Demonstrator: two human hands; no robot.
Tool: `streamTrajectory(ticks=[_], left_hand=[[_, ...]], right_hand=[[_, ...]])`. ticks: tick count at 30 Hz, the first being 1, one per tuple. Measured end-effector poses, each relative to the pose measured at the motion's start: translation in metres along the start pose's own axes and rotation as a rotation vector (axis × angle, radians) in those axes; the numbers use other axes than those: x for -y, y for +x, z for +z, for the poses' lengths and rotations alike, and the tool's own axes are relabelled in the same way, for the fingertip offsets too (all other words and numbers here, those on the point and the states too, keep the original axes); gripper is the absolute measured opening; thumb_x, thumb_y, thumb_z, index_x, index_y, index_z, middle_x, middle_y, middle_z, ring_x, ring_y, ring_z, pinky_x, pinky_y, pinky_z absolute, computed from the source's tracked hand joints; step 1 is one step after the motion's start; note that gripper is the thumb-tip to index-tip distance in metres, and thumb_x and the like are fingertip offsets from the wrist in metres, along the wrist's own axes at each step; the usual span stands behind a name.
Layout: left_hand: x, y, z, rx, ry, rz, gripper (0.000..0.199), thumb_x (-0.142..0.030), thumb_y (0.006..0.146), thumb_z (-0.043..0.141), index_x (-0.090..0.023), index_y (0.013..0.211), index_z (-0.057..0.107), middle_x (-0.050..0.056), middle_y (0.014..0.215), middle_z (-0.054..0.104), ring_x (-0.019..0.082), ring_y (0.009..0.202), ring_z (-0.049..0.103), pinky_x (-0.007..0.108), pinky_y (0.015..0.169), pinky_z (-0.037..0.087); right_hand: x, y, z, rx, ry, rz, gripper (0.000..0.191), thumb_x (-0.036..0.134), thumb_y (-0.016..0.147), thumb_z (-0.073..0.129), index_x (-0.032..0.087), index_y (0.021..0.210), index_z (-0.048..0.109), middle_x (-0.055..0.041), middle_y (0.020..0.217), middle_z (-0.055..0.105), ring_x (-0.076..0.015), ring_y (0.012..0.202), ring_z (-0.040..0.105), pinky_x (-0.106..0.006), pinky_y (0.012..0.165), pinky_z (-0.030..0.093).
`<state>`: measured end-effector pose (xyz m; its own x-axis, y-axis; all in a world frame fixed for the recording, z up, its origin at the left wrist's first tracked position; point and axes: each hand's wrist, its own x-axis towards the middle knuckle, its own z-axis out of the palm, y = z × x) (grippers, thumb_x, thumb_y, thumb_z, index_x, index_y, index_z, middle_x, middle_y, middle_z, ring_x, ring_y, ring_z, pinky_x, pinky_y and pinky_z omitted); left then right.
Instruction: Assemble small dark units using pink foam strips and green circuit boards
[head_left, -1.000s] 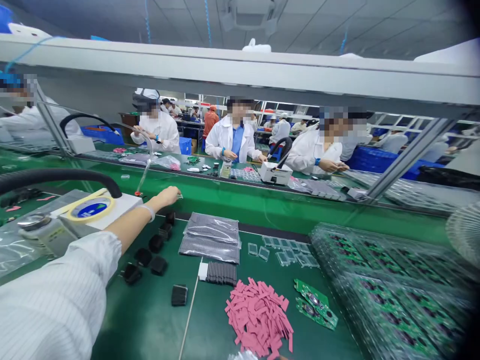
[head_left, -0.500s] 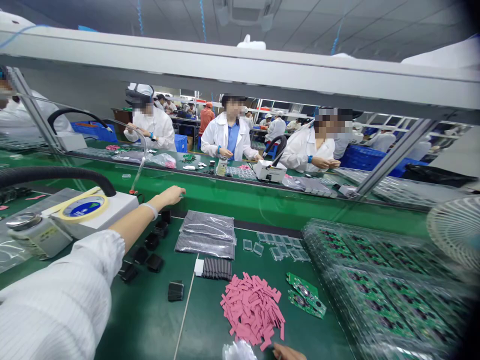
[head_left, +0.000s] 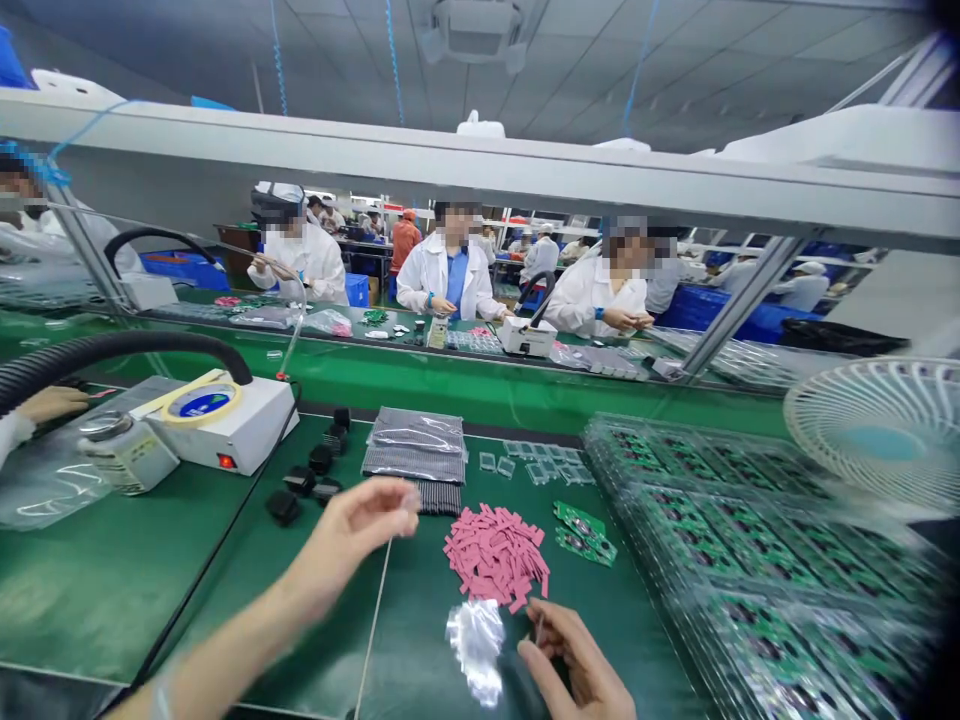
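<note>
Left hand (head_left: 351, 535) over the green tabletop (head_left: 112, 590), just below a stack of ribbed grey anti-static bags (head_left: 415, 445). Its fingers (head_left: 386, 497) pressed together at the tips against the thumb, perhaps around something tiny, though the blur hides any such thing. Right hand (head_left: 579, 662) low against the bottom edge of the view, thumb and forefinger pinching a thin pale sliver (head_left: 538, 628), too small to name.

Just left of the right hand, a crumpled silver foil bag (head_left: 476, 650). Directly above the bag and nearly touching it, a loose heap of pink foam strips (head_left: 495, 555). To the right of the heap, 2 green circuit boards (head_left: 583, 532) side by side, near the right hand but not touching it. Farther up, small clear plastic pieces (head_left: 529, 465), and left of the bags, a scatter of black blocks (head_left: 300, 480).

Between the 2 hands, a wide gap crossed by a thin white line (head_left: 373, 630). Along the right side, stacked clear trays of circuit boards (head_left: 750, 560) running off the frame, with a white desk fan (head_left: 877, 430) above them. Toward the left edge, a white tape machine (head_left: 232, 430), and at the very edge, a co-worker's hand (head_left: 52, 403).
</note>
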<state>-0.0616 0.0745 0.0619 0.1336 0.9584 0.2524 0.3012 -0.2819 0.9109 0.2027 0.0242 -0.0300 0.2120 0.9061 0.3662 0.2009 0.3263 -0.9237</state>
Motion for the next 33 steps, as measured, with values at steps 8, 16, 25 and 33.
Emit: streamTrajectory(ticks=[8,16,25,33], left_hand=[[0.009,-0.073,0.067,-0.075,-1.122,-0.705,0.026,-0.021,0.081,0.074,-0.017,0.106,0.07,0.009,0.092,0.076,0.016,0.078,0.07,0.03,0.081,0.058],[0.007,-0.083,0.066,-0.024,-1.137,-0.661,0.019,-0.024,0.083,0.072,-0.019,0.101,0.073,0.009,0.094,0.074,0.018,0.087,0.068,0.028,0.082,0.055],[0.012,-0.089,0.068,0.021,-1.051,-0.629,0.019,-0.026,0.085,0.07,-0.02,0.102,0.071,0.008,0.098,0.071,0.02,0.091,0.064,0.034,0.087,0.053],[0.013,-0.087,0.07,-0.017,-1.103,-0.677,0.021,-0.029,0.082,0.073,-0.02,0.102,0.074,0.01,0.103,0.073,0.02,0.092,0.066,0.03,0.084,0.054]], right_hand=[[0.041,-0.016,0.026,0.28,0.174,0.017,0.025,0.03,0.081,0.073,0.025,0.106,0.072,-0.0079,0.104,0.063,-0.0227,0.093,0.063,-0.033,0.081,0.054],[0.055,-0.02,0.049,0.367,0.174,0.054,0.027,0.02,0.082,0.07,0.028,0.108,0.071,-0.0059,0.106,0.059,-0.0238,0.102,0.06,-0.036,0.089,0.052],[0.059,-0.022,0.046,0.482,-0.076,0.034,0.036,0.009,0.085,0.062,0.029,0.115,0.066,-0.0043,0.113,0.055,-0.0196,0.107,0.057,-0.03,0.094,0.049],[0.059,-0.023,0.047,0.456,-0.12,0.054,0.044,0.006,0.081,0.068,0.027,0.12,0.063,-0.0056,0.116,0.055,-0.0215,0.109,0.057,-0.033,0.095,0.049]])
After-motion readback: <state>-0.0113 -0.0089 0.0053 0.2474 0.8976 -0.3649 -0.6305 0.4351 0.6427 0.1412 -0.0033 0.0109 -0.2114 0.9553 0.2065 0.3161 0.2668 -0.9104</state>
